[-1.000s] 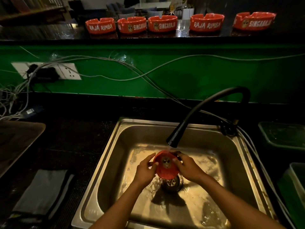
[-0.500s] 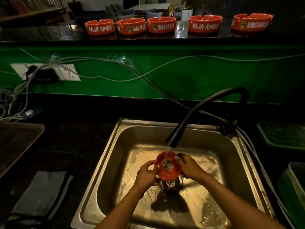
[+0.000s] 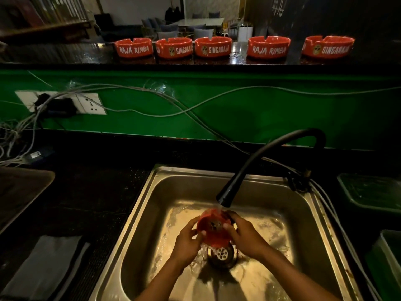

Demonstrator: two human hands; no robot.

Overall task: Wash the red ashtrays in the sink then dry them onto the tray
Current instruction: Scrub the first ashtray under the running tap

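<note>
A person stands at a steel sink (image 3: 138,205), both hands low at six o'clock. The left hand (image 3: 186,242) and right hand (image 3: 245,237) each curl their grip around a red ashtray (image 3: 213,230), tilted under the running black faucet (image 3: 225,197), just above the drain (image 3: 221,254). Five more ashtrays (image 3: 212,47) wait along the far surface at twelve o'clock. Wet, slick fingers could let it slip and crack against the basin.

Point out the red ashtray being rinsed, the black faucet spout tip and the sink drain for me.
Red round ashtray (image 3: 213,230): head view, on its wet inner face between both hands.
Black curved faucet spout (image 3: 224,199): head view, on its nozzle tip.
Round metal sink drain (image 3: 221,255): head view, on the perforated strainer.
</note>
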